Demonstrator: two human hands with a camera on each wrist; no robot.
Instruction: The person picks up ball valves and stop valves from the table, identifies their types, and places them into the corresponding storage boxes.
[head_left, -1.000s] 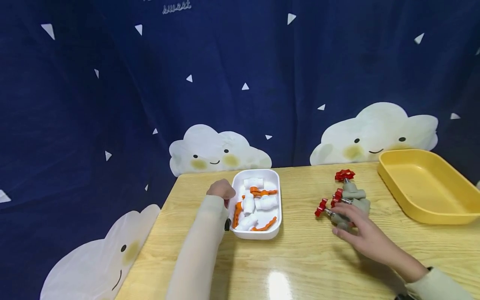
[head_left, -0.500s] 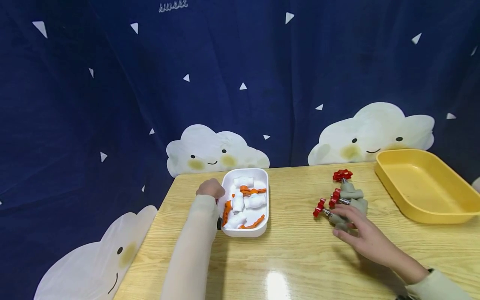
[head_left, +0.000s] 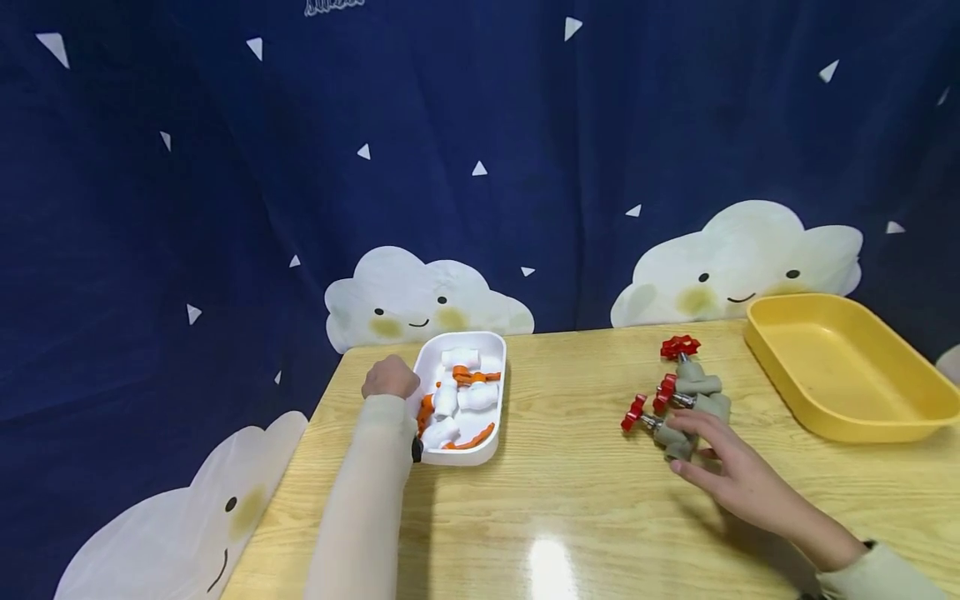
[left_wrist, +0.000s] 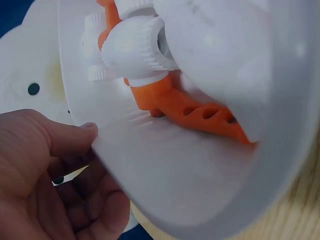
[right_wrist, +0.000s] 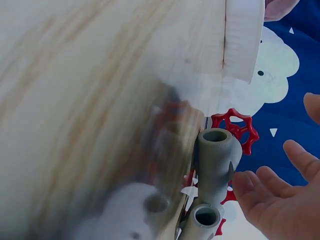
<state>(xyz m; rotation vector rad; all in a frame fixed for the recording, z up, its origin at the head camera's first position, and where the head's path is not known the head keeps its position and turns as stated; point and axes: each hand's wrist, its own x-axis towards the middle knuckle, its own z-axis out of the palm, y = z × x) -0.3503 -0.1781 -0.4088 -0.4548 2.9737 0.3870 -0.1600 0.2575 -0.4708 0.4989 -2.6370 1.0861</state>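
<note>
My left hand [head_left: 390, 377] grips the left rim of a white plastic tray [head_left: 471, 457]; in the left wrist view its thumb lies over the edge of the tray wall [left_wrist: 160, 172]. Inside the tray lie several white ball valves [head_left: 477, 397] with orange lever handles [left_wrist: 200, 114]. On the right, my right hand [head_left: 738, 477] rests by a cluster of grey pipe valves [head_left: 671, 437] with red handwheels [head_left: 680, 347]. Its fingers are relaxed and spread. From the right wrist, the fingertips [right_wrist: 243, 181] touch or nearly touch one grey valve body [right_wrist: 214, 165].
A yellow tray [head_left: 847, 367] stands at the back right, beyond the grey valves. All of this sits on a light wooden table [head_left: 570, 500]. Behind the table's back edge hangs a dark blue curtain [head_left: 450, 100] with cloud shapes.
The white tray has slid left across the table with my left hand on its rim. My right hand has stayed by the grey valves. The head view has shifted slightly.
</note>
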